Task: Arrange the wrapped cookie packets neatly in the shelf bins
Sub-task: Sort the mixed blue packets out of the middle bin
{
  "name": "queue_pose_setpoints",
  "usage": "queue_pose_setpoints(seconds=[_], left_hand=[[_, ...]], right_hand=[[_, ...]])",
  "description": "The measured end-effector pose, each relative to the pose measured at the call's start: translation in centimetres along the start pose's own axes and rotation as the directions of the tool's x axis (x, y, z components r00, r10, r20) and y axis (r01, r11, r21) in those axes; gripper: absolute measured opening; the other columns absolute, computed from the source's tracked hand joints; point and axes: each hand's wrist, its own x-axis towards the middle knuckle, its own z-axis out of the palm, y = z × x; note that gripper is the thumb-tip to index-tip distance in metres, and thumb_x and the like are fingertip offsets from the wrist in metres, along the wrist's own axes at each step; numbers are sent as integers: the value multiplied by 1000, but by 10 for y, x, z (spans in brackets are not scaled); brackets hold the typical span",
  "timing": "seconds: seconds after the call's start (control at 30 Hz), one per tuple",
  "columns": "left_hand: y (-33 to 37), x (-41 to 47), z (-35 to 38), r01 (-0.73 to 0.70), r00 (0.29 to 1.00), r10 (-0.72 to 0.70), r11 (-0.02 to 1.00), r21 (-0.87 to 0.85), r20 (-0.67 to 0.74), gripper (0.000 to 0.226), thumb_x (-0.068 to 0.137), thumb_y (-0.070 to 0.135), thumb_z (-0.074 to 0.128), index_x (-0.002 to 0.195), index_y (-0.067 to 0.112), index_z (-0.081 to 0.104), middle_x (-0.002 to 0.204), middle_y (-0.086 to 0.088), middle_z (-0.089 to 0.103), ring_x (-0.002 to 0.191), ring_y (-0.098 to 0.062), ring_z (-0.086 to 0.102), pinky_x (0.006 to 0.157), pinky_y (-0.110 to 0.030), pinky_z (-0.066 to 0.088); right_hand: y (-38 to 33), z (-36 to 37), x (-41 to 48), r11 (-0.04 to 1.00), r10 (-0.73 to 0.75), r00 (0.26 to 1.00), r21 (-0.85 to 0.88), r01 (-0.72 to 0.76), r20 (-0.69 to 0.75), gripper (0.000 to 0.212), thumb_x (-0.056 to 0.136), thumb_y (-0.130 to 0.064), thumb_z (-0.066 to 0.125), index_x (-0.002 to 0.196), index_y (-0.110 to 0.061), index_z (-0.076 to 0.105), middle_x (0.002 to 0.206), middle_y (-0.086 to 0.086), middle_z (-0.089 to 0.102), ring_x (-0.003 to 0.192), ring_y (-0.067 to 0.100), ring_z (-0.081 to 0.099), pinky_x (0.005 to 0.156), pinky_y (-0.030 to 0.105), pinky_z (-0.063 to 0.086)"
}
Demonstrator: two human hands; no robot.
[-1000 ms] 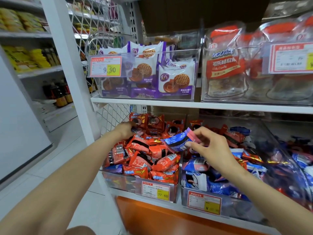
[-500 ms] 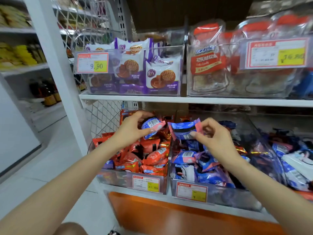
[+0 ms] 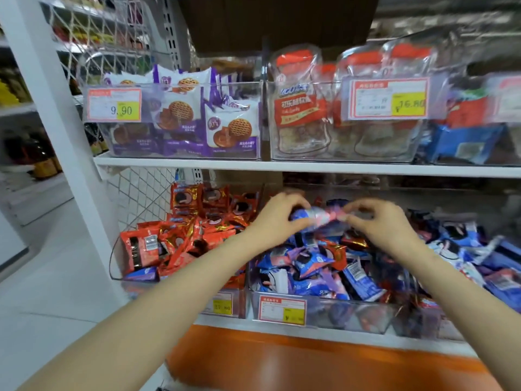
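Left hand point(image 3: 277, 221) and right hand point(image 3: 379, 225), fingers curled, pinch blue-pink cookie packets point(image 3: 317, 215) above the blue-packet bin point(image 3: 338, 316), likely sorting them by colour.

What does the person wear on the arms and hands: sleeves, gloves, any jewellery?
Nothing worn shows. The left arm and right arm are bare as far as the frame reaches, with no sleeve edge in view. The left hand and right hand have no gloves, and no watch, bracelet or ring can be seen, though motion blur softens the fingers.
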Motion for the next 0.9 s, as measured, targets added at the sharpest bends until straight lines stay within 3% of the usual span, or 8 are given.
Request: queue_pose_setpoints(seconds=[0.07, 0.2, 0.3, 0.4, 0.53, 0.63, 0.8, 0.9], left_hand=[[-1, 2, 8, -26, 992, 11, 992, 121, 126, 31, 88, 31, 62, 114, 13, 63, 126, -13, 54, 119, -24, 48, 96, -25, 33], [-11, -13, -17, -70, 997, 71, 988, 134, -4, 24, 89, 25, 61, 108, 12, 66, 126, -9, 55, 120, -20, 48, 97, -21, 30], [-31, -43, -52, -58, 993, 80, 970, 237, -84, 22, 86, 23, 65, 105, 13, 68, 124, -6, 57, 118, -18, 47, 98, -21, 29], [-68, -80, -84, 116, 984, -65, 938, 325, -165, 31, 82, 23, 69, 112, 13, 65, 125, -5, 55, 121, -22, 46, 101, -26, 29], [-101, -115, -107, 235, 970, -241, 896, 377, -32, 80, 62, 72, 51, 132, 34, 43, 131, -3, 44, 125, -20, 37, 103, -29, 27], [-104, -128, -98, 158, 966, -220, 914, 373, 132, 88, 55, 93, 36, 131, 51, 26, 144, 0, 25, 134, -15, 21, 109, -31, 21], [-96, -107, -82, 30, 969, -160, 834, 550, 190, 88, 63, 83, 44, 140, 46, 26, 156, 4, -2, 143, -17, -1, 114, -42, 0], [-104, -92, -80, -4, 954, -211, 700, 714, 213, 76, 78, 65, 52, 145, 39, 25, 156, 6, -1, 143, -17, 0, 115, -41, -2]], right_hand=[[5, 1, -1, 998, -16, 997, -63, 21, 79, 18, 79, -27, 75, 93, -17, 72, 93, 2, 70, 94, 18, 63, 76, 26, 42], [0, 4, -5, 994, -106, 991, -27, 109, 82, 15, 83, -16, 71, 98, -13, 71, 85, -1, 66, 81, 9, 57, 65, 5, 38], [-11, 12, -10, 984, -169, 980, 74, 161, 104, 12, 83, -11, 69, 95, -12, 71, 91, 0, 68, 84, 11, 61, 74, 13, 42], [-21, 28, -15, 957, -289, 948, 61, 283, 133, 12, 83, -16, 70, 95, -16, 71, 88, -6, 67, 86, 14, 60, 79, 25, 43], [-30, 46, -16, 922, -379, 909, -16, 387, 174, 19, 83, -20, 70, 102, -21, 70, 94, -11, 63, 92, 17, 54, 80, 29, 40], [-28, 56, -15, 921, -365, 903, -56, 386, 227, 19, 82, -19, 71, 102, -20, 72, 107, -2, 67, 101, 20, 55, 87, 32, 43], [-29, 61, -11, 927, -338, 922, -104, 361, 187, 19, 81, -18, 72, 100, -20, 73, 111, -1, 67, 107, 21, 54, 88, 25, 35], [-33, 64, -10, 924, -361, 921, -80, 375, 145, 20, 81, -17, 73, 100, -19, 73, 110, -2, 67, 106, 21, 54, 88, 25, 34]])
